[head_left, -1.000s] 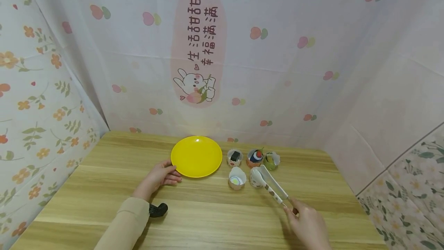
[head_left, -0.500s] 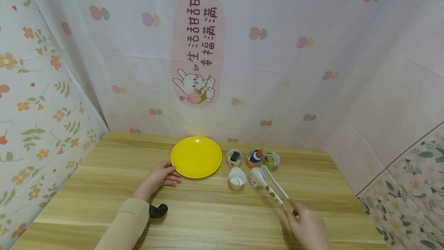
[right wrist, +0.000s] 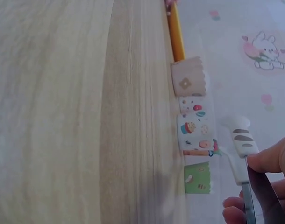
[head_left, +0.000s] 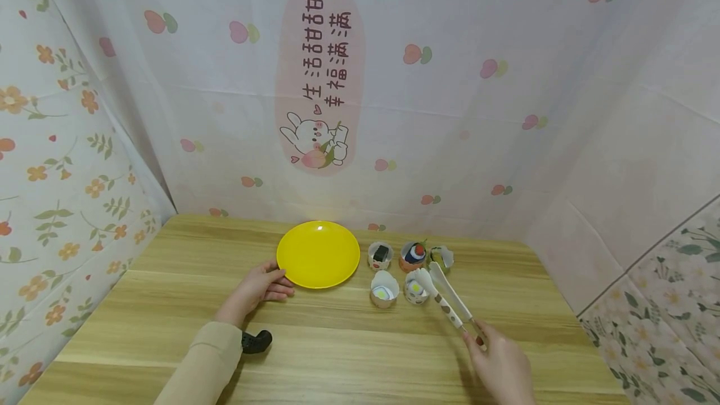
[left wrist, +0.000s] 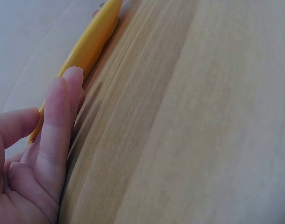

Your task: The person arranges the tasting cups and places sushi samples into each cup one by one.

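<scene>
My left hand (head_left: pixel 260 283) holds the yellow plate (head_left: pixel 318 255) by its near-left rim, the thumb at the edge and the fingers beside and under it. In my right hand (head_left: pixel 500 358) is a pair of white tongs (head_left: pixel 448 314) with brown spots and metal arms. Their paw-shaped tips stand slightly apart over the right side of the front-right paper cup (head_left: pixel 413 298); nothing shows between them. A white-and-yellow, egg-like piece (head_left: pixel 417 289) lies in that cup. The front-left cup (head_left: pixel 384 302) holds a similar piece (head_left: pixel 383 292).
Behind stand three more paper cups: one with a dark block (head_left: pixel 381 253), one with a blue-and-white, red-topped piece (head_left: pixel 415 253), and a green one (head_left: pixel 437 265) partly behind the tongs. The wooden table (head_left: pixel 337 355) meets a printed curtain (head_left: pixel 450 142) at the back.
The tongs have moved slightly up and right from the front-right cup, uncovering the egg-like piece in it. The left hand and plate have stayed put.
</scene>
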Demonstrator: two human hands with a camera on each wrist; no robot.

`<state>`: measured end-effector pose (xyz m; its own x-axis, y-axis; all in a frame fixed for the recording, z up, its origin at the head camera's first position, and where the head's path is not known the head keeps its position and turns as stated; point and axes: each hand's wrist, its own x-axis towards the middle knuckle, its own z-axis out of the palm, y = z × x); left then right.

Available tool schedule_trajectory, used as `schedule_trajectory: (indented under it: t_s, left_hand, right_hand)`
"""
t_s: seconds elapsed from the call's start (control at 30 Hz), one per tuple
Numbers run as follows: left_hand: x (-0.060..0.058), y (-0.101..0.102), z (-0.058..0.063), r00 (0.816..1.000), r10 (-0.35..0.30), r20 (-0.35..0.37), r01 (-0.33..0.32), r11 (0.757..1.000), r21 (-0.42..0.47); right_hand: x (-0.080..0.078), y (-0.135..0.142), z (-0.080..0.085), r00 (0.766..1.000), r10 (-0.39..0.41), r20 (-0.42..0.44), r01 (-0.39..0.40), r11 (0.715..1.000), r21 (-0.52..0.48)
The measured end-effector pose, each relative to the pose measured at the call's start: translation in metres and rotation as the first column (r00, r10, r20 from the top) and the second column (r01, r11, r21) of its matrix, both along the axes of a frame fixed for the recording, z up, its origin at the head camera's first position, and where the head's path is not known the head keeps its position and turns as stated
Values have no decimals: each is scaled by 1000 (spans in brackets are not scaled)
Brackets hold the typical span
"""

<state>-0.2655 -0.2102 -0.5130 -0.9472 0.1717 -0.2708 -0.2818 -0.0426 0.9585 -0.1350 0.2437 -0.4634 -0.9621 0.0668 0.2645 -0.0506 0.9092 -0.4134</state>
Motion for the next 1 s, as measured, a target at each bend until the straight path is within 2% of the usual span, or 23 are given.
schedule_trajectory:
  t_s: [0.23, 0.63, 0.77, 1.0]
  left_hand:
    - [0, 0, 1, 1000, 0, -4, 0, 1000, 0]
    - [1, 0, 1, 1000, -4, -5, 4, 1000, 1]
    - [1, 0, 1, 1000, -3, -4, 3, 1000, 1]
    - [1, 1, 2, 1000, -1, -6, 1, 1000, -2]
  right_hand:
    - [-2, 5, -2, 998, -17, -66, 18, 1000, 23]
    - [-5, 16, -1, 996, -87, -22, 87, 996, -4]
    - [-6, 20, -3, 992, -119, -31, 118, 993, -9]
    - [-12, 25, -8, 983, -151, -100, 151, 989, -14]
